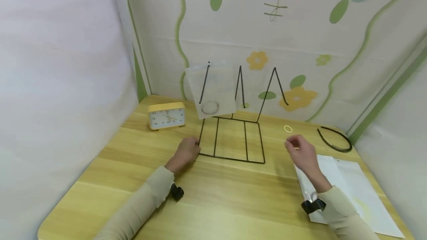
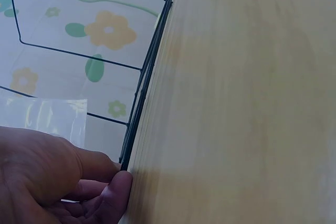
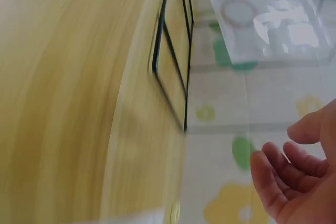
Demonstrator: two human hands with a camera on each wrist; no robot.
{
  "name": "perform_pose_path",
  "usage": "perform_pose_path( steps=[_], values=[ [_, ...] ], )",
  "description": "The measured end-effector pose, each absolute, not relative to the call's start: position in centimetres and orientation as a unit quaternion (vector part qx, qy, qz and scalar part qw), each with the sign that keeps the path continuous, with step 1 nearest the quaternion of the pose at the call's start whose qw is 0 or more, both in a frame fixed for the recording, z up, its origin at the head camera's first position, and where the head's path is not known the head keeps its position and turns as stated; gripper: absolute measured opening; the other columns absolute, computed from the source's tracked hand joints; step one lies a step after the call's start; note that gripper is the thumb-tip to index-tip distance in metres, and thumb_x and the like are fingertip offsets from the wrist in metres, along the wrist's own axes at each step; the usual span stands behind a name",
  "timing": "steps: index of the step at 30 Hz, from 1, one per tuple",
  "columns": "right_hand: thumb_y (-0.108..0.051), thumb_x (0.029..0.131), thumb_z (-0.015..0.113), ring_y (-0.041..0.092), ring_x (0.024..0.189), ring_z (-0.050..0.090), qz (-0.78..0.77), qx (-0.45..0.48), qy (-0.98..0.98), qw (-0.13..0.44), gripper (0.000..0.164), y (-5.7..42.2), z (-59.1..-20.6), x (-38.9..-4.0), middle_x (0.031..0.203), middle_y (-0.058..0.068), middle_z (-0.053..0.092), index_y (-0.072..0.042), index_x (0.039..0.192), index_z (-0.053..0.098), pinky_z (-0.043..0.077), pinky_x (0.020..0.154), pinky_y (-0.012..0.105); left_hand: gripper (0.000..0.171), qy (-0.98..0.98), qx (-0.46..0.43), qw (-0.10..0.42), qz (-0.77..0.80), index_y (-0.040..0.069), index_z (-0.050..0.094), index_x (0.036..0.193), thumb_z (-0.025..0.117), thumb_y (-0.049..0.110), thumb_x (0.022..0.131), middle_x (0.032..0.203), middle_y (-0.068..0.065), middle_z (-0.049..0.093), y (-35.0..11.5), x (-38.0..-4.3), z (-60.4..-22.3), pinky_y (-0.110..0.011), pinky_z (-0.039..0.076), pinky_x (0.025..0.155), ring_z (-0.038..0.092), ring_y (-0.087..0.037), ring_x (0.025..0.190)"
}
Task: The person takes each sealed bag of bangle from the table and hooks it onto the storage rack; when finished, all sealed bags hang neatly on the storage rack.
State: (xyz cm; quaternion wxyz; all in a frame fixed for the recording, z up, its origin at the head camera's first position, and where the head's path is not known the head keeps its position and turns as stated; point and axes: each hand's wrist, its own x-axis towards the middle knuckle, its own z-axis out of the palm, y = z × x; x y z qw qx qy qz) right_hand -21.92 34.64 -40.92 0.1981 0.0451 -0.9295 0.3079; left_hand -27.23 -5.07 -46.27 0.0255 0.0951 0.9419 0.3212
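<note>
Rack: black wire rack [image 1: 246, 142], centre of the head view, base on the wooden table [image 1: 233, 192], bent prongs rising at its back.
Bag: clear plastic bag [image 1: 220, 88] on the rack's left prong, just left of the upper centre; a ring-shaped item [image 1: 210, 114] shows at its bottom.
Left hand: left hand [image 1: 186, 150], left of centre, thumb and finger pinching the rack's front left corner; left wrist view shows the grip on the wire.
Right hand: right hand [image 1: 303, 153], right of centre, apart from the rack; fingers loosely bent, gap to the thumb, holding nothing.
Clock: yellow clock [image 1: 166, 116], left of the rack, near the table's back edge.
Ring: small yellow ring [image 1: 285, 127], beyond the right hand.
Headband: black headband [image 1: 347, 149], far right.
Packets: white flat packets [image 1: 353, 184], lower right, partly under the right forearm.
Backdrop: flower-print cloth [image 1: 227, 29], upper frame.
</note>
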Motion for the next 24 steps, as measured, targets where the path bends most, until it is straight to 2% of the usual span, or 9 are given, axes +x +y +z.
perform_pose_path(
  steps=[2, 4, 7, 10, 14, 18, 20, 22, 24],
  values=[
    [-0.02, 0.095, 0.061, 0.031, 0.086, 0.064, 0.273, 0.008, -0.942, 0.197, 0.023, 37.2, -41.1, -20.9, 0.096, 0.018, 0.069, 0.001, 0.105, 0.064, 0.051, 0.07, 0.033, 0.013, 0.944, 0.092, 0.019, 0.315, 0.006, 0.06, 0.078, 0.064, 0.009, 0.09, 0.076, -0.006, 0.057, -5.4, -27.2, -46.3, -0.032, 0.04, 0.059, 0.047, -0.018, 0.064],
    [-0.025, 0.095, 0.06, 0.035, 0.087, 0.063, 0.24, -0.028, -0.956, 0.167, 0.031, 39.9, -41.3, -19.7, 0.098, 0.022, 0.067, 0.004, 0.107, 0.062, 0.049, 0.07, 0.037, 0.02, 0.944, 0.097, 0.015, 0.313, 0.008, 0.054, 0.073, 0.064, 0.009, 0.09, 0.07, -0.004, 0.05, -5.5, -27.3, -46.3, -0.032, 0.035, 0.056, 0.043, -0.018, 0.062],
    [-0.037, 0.096, 0.058, 0.048, 0.09, 0.059, 0.185, -0.08, -0.975, 0.093, 0.056, 43.8, -42.0, -17.9, 0.104, 0.036, 0.06, 0.015, 0.114, 0.055, 0.047, 0.07, 0.049, 0.027, 0.942, 0.103, 0.018, 0.318, 0.011, 0.046, 0.069, 0.063, 0.009, 0.09, 0.065, 0.0, 0.038, -5.5, -27.3, -46.5, -0.029, 0.03, 0.054, 0.037, -0.015, 0.059],
    [-0.052, 0.094, 0.054, 0.062, 0.096, 0.046, 0.146, -0.148, -0.978, 0.005, 0.082, 46.3, -42.5, -16.3, 0.106, 0.049, 0.045, 0.026, 0.114, 0.042, 0.044, 0.071, 0.058, 0.03, 0.94, 0.099, 0.022, 0.325, 0.011, 0.042, 0.069, 0.063, 0.008, 0.09, 0.063, 0.0, 0.032, -5.4, -27.3, -46.6, -0.028, 0.027, 0.053, 0.034, -0.014, 0.057],
    [-0.063, 0.089, 0.054, 0.068, 0.097, 0.038, 0.121, -0.199, -0.97, -0.071, 0.093, 47.9, -43.3, -15.1, 0.099, 0.049, 0.039, 0.027, 0.106, 0.039, 0.039, 0.077, 0.063, 0.022, 0.94, 0.092, 0.031, 0.326, 0.009, 0.049, 0.073, 0.062, 0.008, 0.091, 0.066, -0.001, 0.042, -5.5, -27.3, -46.4, -0.028, 0.032, 0.054, 0.041, -0.015, 0.059],
    [-0.064, 0.086, 0.057, 0.059, 0.09, 0.048, 0.13, -0.175, -0.972, -0.09, 0.09, 48.4, -43.6, -15.0, 0.091, 0.04, 0.05, 0.024, 0.102, 0.048, 0.041, 0.074, 0.059, 0.006, 0.941, 0.082, 0.025, 0.327, 0.004, 0.063, 0.088, 0.062, 0.009, 0.09, 0.085, -0.008, 0.063, -5.8, -27.3, -46.2, -0.034, 0.046, 0.064, 0.055, -0.02, 0.072],
    [-0.065, 0.084, 0.059, 0.051, 0.085, 0.054, 0.144, -0.171, -0.97, -0.096, 0.091, 48.8, -43.7, -14.9, 0.09, 0.036, 0.054, 0.023, 0.103, 0.049, 0.044, 0.071, 0.055, 0.013, 0.941, 0.081, 0.022, 0.327, 0.001, 0.067, 0.099, 0.062, 0.009, 0.09, 0.101, -0.014, 0.068, -5.9, -27.2, -46.2, -0.039, 0.052, 0.073, 0.061, -0.023, 0.082],
    [-0.066, 0.082, 0.062, 0.049, 0.086, 0.055, 0.157, -0.184, -0.965, -0.098, 0.095, 49.2, -43.8, -14.7, 0.096, 0.039, 0.054, 0.024, 0.108, 0.047, 0.045, 0.071, 0.053, 0.021, 0.941, 0.084, 0.017, 0.327, 0.0, 0.068, 0.108, 0.063, 0.009, 0.089, 0.112, -0.017, 0.068, -5.8, -27.2, -46.2, -0.042, 0.053, 0.082, 0.063, -0.024, 0.09],
    [-0.067, 0.081, 0.063, 0.05, 0.091, 0.056, 0.164, -0.198, -0.962, -0.09, 0.099, 49.7, -43.9, -14.3, 0.106, 0.042, 0.052, 0.024, 0.116, 0.044, 0.046, 0.072, 0.053, 0.02, 0.94, 0.089, 0.017, 0.328, 0.0, 0.068, 0.107, 0.063, 0.008, 0.089, 0.111, -0.017, 0.068, -5.6, -27.2, -46.3, -0.041, 0.054, 0.081, 0.062, -0.022, 0.088]
  ],
)
